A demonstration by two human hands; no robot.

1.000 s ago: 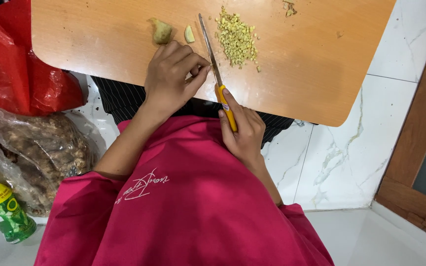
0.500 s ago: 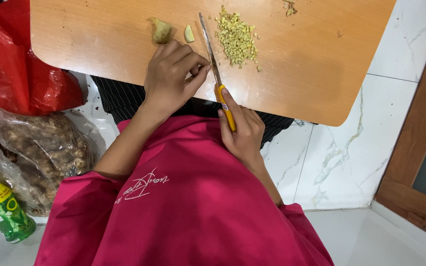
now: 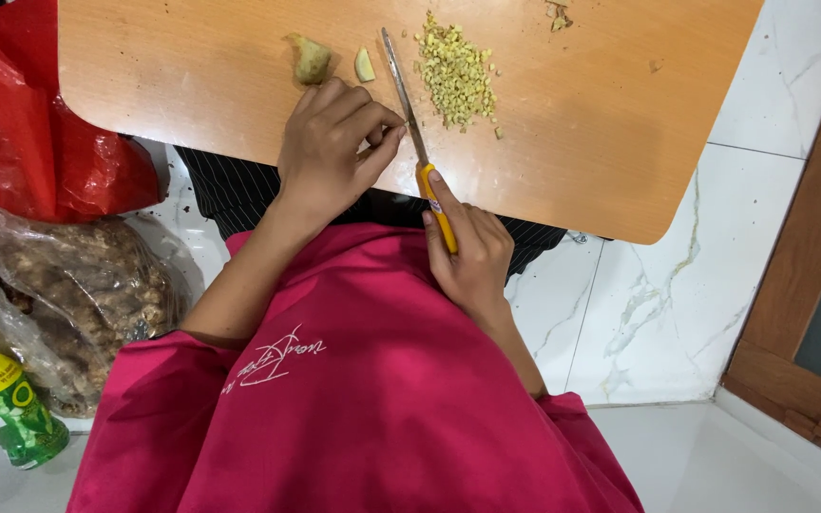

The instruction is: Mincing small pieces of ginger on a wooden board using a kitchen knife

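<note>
Item: knife (image 3: 403, 90), yellow handle, thin blade. Position: blade flat-on to the wooden surface (image 3: 620, 123), tip pointing away from the person, just left of the mince pile (image 3: 456, 74). Held by the right hand (image 3: 467, 252), fingers wrapped shut on the handle, forefinger laid along its top.

Item: left hand (image 3: 334, 152). Fingers curled under, tips pressed close against the blade's left side; whatever sits beneath them is hidden, so it cannot be told whether they pin a piece.

Item: ginger lump (image 3: 311, 59), unpeeled, and a small cut slice (image 3: 364, 65), both lying apart just beyond the left knuckles.

Item: mince pile, pale yellow, fine and fairly even, a few bits strayed to its right. A second small scrap (image 3: 557, 14) sits at the far edge.

Off the surface: red bag (image 3: 21, 133); clear bag of ginger roots (image 3: 68, 294); green bottle (image 3: 7, 408) with yellow label.

Handling note (judgement): to chop well here, keep the left fingertips tucked back so the knuckles, not the nails, guide the blade; keep the tip down and rock rather than lift; make narrow, even cuts to match the pile; sweep finished bits right, clear of the next cut.
</note>
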